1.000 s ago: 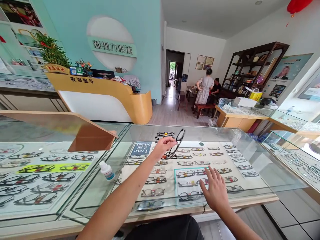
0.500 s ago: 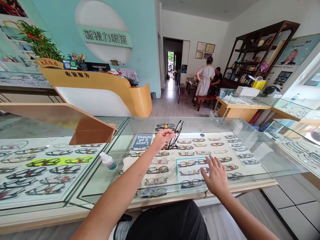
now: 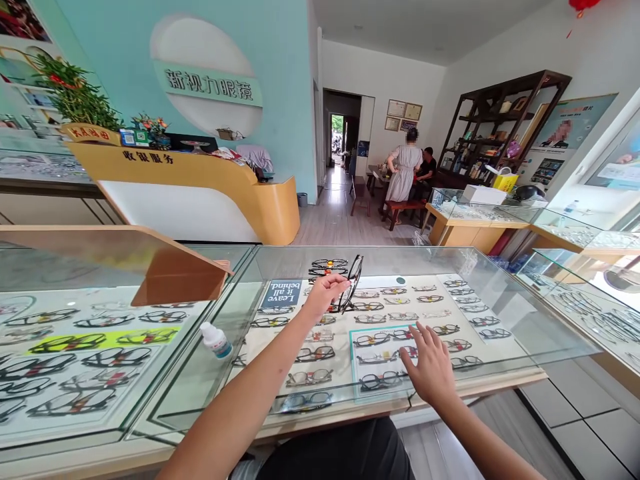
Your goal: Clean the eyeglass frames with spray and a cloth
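The left hand (image 3: 326, 295) pinched glasses (image 3: 357, 271) off-centre, risking a slip onto the display case (image 3: 543, 341) below its fingers; the right hand (image 3: 431, 365) was splayed.

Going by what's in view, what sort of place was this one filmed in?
Most likely an eyeglasses shop: rows of spectacle frames lie in a glass display case, the left hand holds a dark-rimmed pair, and the wall sign ends in characters meaning glasses.

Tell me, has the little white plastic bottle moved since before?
No. The little white plastic bottle is in the same spot on the clear glass display case.
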The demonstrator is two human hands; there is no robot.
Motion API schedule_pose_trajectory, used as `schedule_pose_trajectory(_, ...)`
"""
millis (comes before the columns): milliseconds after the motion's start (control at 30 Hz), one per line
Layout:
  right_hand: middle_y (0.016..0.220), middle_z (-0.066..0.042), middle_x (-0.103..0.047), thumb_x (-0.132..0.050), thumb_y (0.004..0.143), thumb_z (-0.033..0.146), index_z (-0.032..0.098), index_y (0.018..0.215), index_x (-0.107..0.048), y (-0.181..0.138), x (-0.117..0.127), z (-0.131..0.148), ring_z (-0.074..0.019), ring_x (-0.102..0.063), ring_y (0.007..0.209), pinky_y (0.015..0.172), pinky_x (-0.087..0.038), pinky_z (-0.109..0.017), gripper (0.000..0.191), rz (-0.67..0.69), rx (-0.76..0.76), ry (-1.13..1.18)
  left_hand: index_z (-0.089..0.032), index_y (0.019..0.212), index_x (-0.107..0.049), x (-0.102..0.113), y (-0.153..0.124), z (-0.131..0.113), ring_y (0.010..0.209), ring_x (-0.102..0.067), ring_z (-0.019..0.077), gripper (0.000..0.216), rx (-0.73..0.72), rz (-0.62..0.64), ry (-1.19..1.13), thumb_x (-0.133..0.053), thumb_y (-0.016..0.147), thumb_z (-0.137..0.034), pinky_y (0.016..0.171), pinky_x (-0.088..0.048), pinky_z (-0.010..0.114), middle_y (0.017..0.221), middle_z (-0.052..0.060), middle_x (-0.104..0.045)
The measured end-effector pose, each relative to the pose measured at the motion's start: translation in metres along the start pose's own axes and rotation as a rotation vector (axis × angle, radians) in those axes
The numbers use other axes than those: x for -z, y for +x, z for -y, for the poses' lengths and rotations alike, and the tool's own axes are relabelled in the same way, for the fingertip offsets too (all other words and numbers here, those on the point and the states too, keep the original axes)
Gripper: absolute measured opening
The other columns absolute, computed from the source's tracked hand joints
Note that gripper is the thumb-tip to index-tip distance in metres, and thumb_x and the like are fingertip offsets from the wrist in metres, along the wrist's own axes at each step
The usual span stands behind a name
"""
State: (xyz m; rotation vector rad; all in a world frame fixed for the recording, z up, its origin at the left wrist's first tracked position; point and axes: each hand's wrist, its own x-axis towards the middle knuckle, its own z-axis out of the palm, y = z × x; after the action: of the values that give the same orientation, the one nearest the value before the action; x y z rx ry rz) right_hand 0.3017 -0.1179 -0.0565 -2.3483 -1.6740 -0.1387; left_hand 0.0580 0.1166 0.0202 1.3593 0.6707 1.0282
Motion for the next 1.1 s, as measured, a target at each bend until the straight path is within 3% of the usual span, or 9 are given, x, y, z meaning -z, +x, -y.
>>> schedule_pose_trajectory(267, 0.171, -0.015, -0.057, -0.050, 0.108, 0.048, 0.018, 0.158, -0.063, -0.002, -0.004, -0.004, -0.0404, -0.045, 0.162, 0.128, -0.041, -0.060, 0.060, -0.040, -0.009, 0.084, -0.020, 0.080, -0.074, 0.002, 0.002, 0.007, 0.051, -0.031, 0.0086, 0.048, 0.006, 0.008, 0.034, -0.095, 0.069, -0.062, 0.053, -0.022, 0.026, 0.054, -0.009, -0.034)
schedule_pose_trajectory(400, 0.147, -0.016, -0.074, -0.052, 0.104, 0.038, 0.020, 0.135, -0.075, 0.011, 0.024, 0.012, -0.0356, -0.066, 0.139, 0.112, -0.052, -0.049, 0.042, -0.029, 0.039, 0.235, -0.020, 0.082, -0.075, 0.004, 0.004, 0.012, 0.051, -0.031, 0.0088, 0.050, 0.008, -0.018, 0.018, -0.095, 0.068, -0.064, 0.052, -0.022, 0.026, 0.054, -0.009, -0.034)
schedule_pose_trajectory(500, 0.105, -0.007, -0.081, -0.049, 0.108, 0.039, 0.024, 0.107, -0.077, 0.056, 0.077, 0.040, -0.0219, -0.073, 0.092, 0.079, -0.049, -0.032, 0.032, -0.012, 0.269, 0.337, -0.020, 0.085, -0.076, 0.006, 0.006, 0.014, 0.051, -0.031, 0.0087, 0.054, 0.007, -0.056, -0.005, -0.094, 0.068, -0.068, 0.052, -0.021, 0.026, 0.055, -0.009, -0.038)
schedule_pose_trajectory(600, 0.079, -0.007, -0.073, -0.051, 0.107, 0.036, 0.021, 0.078, -0.068, 0.137, 0.133, 0.059, -0.0202, -0.061, 0.075, 0.069, -0.034, -0.033, 0.037, -0.146, 0.472, 0.124, -0.019, 0.087, -0.076, 0.006, 0.008, 0.014, 0.051, -0.029, 0.0080, 0.057, 0.004, -0.089, -0.038, -0.095, 0.066, -0.069, 0.052, -0.020, 0.026, 0.055, -0.009, -0.038)
schedule_pose_trajectory(700, 0.068, -0.007, -0.064, -0.063, 0.095, 0.031, 0.022, 0.060, -0.052, 0.211, 0.160, 0.058, -0.0192, -0.054, 0.072, 0.066, -0.026, -0.033, 0.039, -0.177, 0.380, 0.068, -0.019, 0.087, -0.074, 0.007, 0.008, 0.013, 0.050, -0.026, 0.0074, 0.061, 0.010, -0.122, -0.061, -0.097, 0.063, -0.070, 0.052, -0.019, 0.026, 0.053, -0.011, -0.034)
schedule_pose_trajectory(767, 0.061, -0.004, -0.055, -0.053, 0.101, 0.031, 0.024, 0.059, -0.044, 0.230, 0.152, 0.059, -0.0179, -0.046, 0.064, 0.064, -0.024, -0.033, 0.043, -0.250, 0.220, 0.101, -0.019, 0.088, -0.074, 0.008, 0.009, 0.011, 0.050, -0.025, 0.0075, 0.062, 0.007, -0.151, -0.070, -0.097, 0.062, -0.071, 0.051, -0.019, 0.025, 0.053, -0.011, -0.033)
schedule_pose_trajectory(833, 0.060, 0.001, -0.047, -0.044, 0.107, 0.039, 0.025, 0.064, -0.042, 0.223, 0.126, 0.072, -0.0159, -0.039, 0.060, 0.062, -0.025, -0.031, 0.045, -0.456, 0.011, 0.430, -0.019, 0.090, -0.074, 0.011, 0.009, 0.010, 0.050, -0.026, 0.0078, 0.062, -0.002, -0.173, -0.068, -0.096, 0.064, -0.071, 0.051, -0.020, 0.025, 0.053, -0.012, -0.033)
schedule_pose_trajectory(967, 0.061, 0.006, -0.042, -0.054, 0.104, 0.054, 0.024, 0.073, -0.052, 0.177, 0.057, 0.129, -0.0130, -0.040, 0.059, 0.062, -0.029, -0.028, 0.043, -0.300, 0.295, 0.877, -0.019, 0.094, -0.075, 0.018, 0.009, 0.006, 0.051, -0.026, 0.0075, 0.065, -0.018, -0.233, -0.068, -0.096, 0.065, -0.073, 0.051, -0.021, 0.025, 0.054, -0.012, -0.034)
schedule_pose_trajectory(1100, 0.063, 0.008, -0.048, -0.059, 0.102, 0.055, 0.022, 0.101, -0.069, 0.156, 0.024, 0.162, -0.0142, -0.047, 0.060, 0.064, -0.034, -0.027, 0.034, -0.181, 0.324, 1.028, -0.018, 0.096, -0.075, 0.018, 0.007, 0.000, 0.052, -0.026, 0.0073, 0.071, -0.033, -0.294, -0.083, -0.096, 0.061, -0.076, 0.052, -0.021, 0.025, 0.055, -0.012, -0.037)
